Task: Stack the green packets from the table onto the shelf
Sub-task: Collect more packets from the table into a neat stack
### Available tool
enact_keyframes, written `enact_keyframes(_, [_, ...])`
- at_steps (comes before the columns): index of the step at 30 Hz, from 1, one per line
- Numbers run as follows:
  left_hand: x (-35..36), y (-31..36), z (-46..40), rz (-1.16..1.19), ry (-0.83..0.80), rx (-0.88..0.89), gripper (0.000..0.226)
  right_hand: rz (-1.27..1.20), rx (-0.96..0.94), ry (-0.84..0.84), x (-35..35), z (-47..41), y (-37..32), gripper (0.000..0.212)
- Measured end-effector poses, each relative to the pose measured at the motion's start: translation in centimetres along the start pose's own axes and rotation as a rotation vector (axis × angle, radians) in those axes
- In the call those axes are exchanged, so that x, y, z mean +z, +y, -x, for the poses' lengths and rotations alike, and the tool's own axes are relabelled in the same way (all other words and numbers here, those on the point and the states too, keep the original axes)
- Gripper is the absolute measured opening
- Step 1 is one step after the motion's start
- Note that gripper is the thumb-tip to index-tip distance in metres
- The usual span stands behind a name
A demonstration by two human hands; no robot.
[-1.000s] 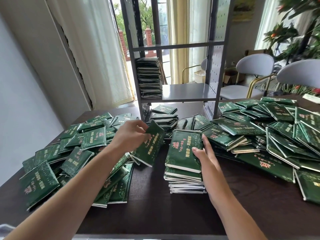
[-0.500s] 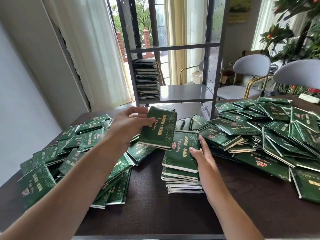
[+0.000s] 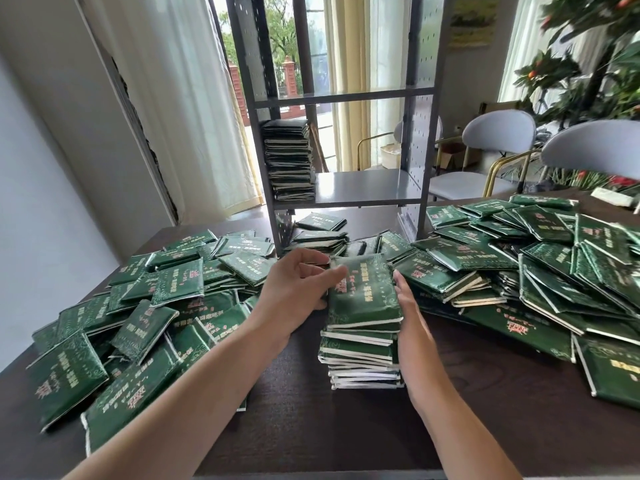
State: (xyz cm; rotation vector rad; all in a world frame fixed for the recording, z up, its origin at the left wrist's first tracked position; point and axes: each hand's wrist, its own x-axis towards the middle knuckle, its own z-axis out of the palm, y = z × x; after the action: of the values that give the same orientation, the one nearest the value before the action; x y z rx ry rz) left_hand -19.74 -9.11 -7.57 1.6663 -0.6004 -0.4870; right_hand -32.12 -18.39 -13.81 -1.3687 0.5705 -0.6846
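The packet that was held up in the left hand (image 3: 294, 289) half a second ago is now laid on top of the pile (image 3: 362, 341) on the worktop (image 3: 311, 420). The left grip is loosely curled on the top packet (image 3: 362, 292), its thumb on the near corner; the right hand (image 3: 410, 306) is pressed flat-fingered against the pile's side. One taller bundle is thereby readied, seemingly for lifting to the shelf (image 3: 367, 190), where a stack (image 3: 287, 161) already stands.
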Motion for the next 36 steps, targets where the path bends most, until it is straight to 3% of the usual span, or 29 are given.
enact_keyframes(11, [1.4, -1.0, 1.5, -0.008, -0.291, -0.148, 0.061, -0.099, -0.035, -0.049, 0.3, 0.4, -0.9, 0.046])
enact_keyframes(16, [2.7, -2.3, 2.1, 0.173, -0.262, -0.254, 0.064, -0.101, -0.038, -0.064, 0.3, 0.3, -0.7, 0.049])
enact_keyframes(22, [3.6, -2.2, 3.5, 0.285, -0.218, -0.253, 0.057, -0.171, -0.051, -0.087, 0.4, 0.4, -0.9, 0.053])
enact_keyframes(26, [0.7, -4.0, -1.8, 0.119, -0.186, -0.195, 0.051, -0.160, -0.057, -0.073, 0.4, 0.4, -0.9, 0.057])
enact_keyframes(29, [-0.6, -2.1, -1.0, -0.258, -0.001, -0.066, 0.020, -0.152, -0.065, -0.054, 0.4, 0.4, -1.0, 0.047])
enact_keyframes(31, [-1.7, -1.9, -0.5, -0.444, 0.123, 0.040, 0.023, -0.142, -0.065, -0.061, 0.3, 0.4, -0.9, 0.046])
enact_keyframes(36, [-3.5, -3.0, -3.2, -0.820, 0.140, -0.051, 0.030, -0.128, -0.040, -0.076, 0.2, 0.5, -0.8, 0.052])
